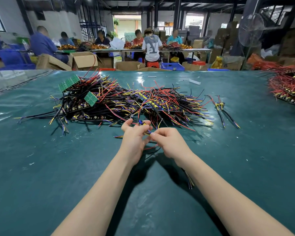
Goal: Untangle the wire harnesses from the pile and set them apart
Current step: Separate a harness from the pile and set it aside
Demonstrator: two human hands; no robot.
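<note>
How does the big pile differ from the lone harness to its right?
The pile is a large tangle of harnesses; the lone harness is one small bundle. Green boards stick out of the pile; none show on the lone harness. The left hand and right hand pinch wires at the pile's edge; the lone harness lies untouched. Both lie on the green mat.

Only one mark I can read from here — a big grey "Y" on the back of a white T-shirt (152, 48) across the room.
</note>
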